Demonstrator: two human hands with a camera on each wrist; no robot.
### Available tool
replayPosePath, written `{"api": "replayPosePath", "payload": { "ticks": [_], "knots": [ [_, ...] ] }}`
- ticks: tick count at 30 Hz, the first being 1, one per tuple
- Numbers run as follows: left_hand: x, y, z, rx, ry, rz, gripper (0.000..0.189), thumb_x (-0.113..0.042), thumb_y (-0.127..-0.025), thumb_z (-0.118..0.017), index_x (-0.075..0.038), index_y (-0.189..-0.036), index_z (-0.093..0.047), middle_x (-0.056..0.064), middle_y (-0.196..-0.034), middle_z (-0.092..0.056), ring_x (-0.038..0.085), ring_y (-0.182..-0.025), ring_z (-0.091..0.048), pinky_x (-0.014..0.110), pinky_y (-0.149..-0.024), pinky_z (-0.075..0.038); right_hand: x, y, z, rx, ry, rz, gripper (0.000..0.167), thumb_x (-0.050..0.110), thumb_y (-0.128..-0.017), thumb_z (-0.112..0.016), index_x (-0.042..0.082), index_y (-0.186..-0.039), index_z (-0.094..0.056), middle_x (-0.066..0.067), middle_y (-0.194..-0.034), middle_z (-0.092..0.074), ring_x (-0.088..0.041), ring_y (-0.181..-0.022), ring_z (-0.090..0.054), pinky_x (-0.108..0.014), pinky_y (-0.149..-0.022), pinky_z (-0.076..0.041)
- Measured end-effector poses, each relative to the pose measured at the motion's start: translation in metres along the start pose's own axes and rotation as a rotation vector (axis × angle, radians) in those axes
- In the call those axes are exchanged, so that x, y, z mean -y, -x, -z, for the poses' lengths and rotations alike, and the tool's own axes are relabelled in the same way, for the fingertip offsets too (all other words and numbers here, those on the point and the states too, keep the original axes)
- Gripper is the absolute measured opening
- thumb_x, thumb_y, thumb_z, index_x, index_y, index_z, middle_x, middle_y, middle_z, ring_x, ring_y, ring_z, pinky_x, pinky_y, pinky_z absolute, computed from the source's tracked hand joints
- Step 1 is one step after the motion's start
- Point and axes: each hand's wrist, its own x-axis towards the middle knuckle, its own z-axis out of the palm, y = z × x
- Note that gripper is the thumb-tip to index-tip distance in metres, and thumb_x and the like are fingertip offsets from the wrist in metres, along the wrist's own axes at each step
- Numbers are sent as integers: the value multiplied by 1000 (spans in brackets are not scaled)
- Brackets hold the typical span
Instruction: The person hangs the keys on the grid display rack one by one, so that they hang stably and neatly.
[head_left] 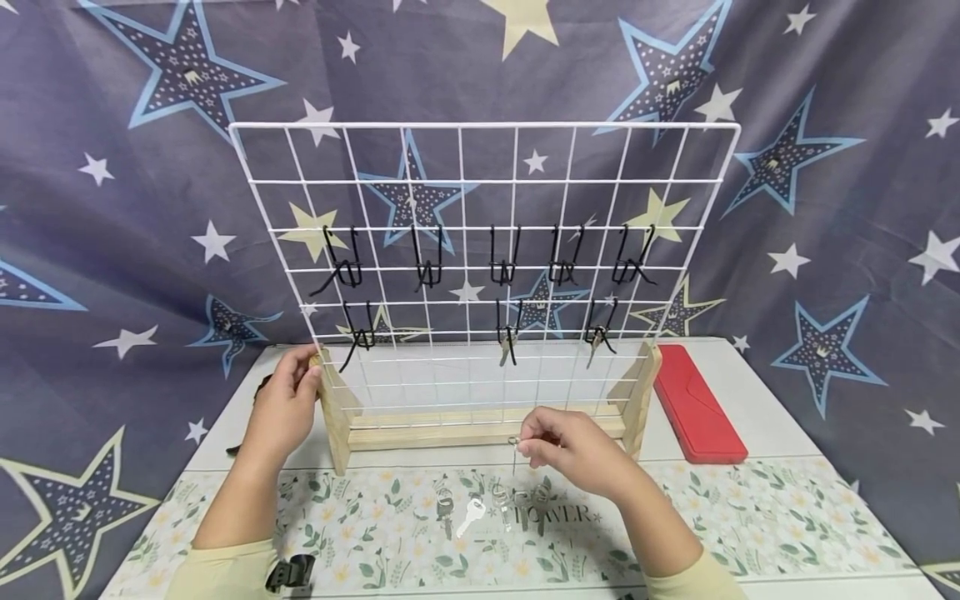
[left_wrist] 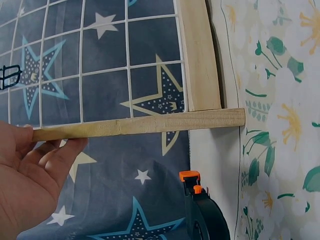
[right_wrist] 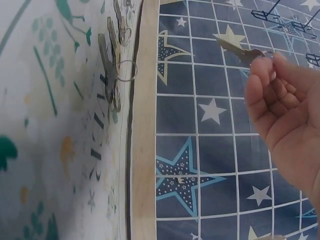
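Observation:
My left hand grips the left wooden upright of a stand, thumb on one face and fingers on the other. The stand carries a white wire grid. In front of its lower right part, my right hand pinches a key at its ring end; the key hangs down in the head view. On the floral mat below lie several keys with rings. Black hooks hang in two rows on the grid; keys dangle from the lower middle hook and the lower right hook.
A red case lies on the table right of the stand. Left of the stand sits a black and orange object, partly hidden by my left arm in the head view. A star-patterned cloth hangs behind and at both sides.

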Motion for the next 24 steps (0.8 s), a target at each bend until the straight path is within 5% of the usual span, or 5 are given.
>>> {"api": "replayPosePath", "payload": {
  "ticks": [15, 24],
  "knots": [
    [-1, -3, 1, 7, -9, -8, 44, -29, -108, -33, -11, -149, -36, 20, -145, -49, 38, -126, -54, 52, -103, -50, 17, -15, -14, -15, -56, 61, 11, 33, -97, -61, 23, -95, -61, 8, -80, -66, -15, -74, -68, -25, -68, -60],
    [1, -2, -1, -7, -25, -9, 44, -31, -108, -34, -13, -149, -37, 19, -143, -52, 35, -122, -57, 53, -102, -50, 31, -35, -19, 24, -210, 28, 11, 31, -96, -64, 20, -96, -62, 2, -84, -67, -18, -79, -68, -31, -76, -61]
  ]
}}
